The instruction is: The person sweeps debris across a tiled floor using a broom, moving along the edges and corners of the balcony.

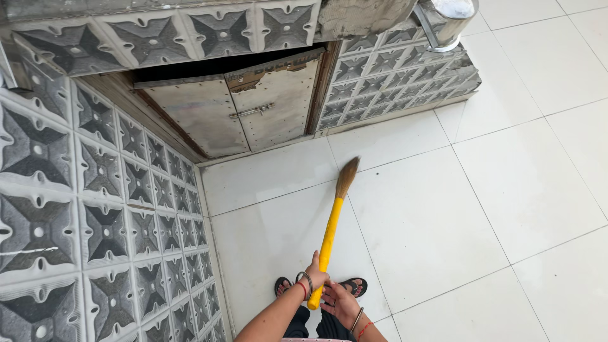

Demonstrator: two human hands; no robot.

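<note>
A broom with a yellow handle [329,235] and a brown bristle head [346,177] points away from me across the white floor tiles. My left hand [315,277] grips the lower part of the handle, with a bangle and red thread on the wrist. My right hand [340,303] holds the handle's end just below, also wearing a bangle and red thread. The bristles rest on the floor in front of the metal cabinet doors [244,113]. My feet in dark sandals [354,286] show beneath my hands.
A counter faced with grey patterned tiles [101,190] runs along the left and across the top. A second tiled block [399,76] stands at the upper right with a steel vessel [448,22] on it. White floor tiles [506,190] spread to the right.
</note>
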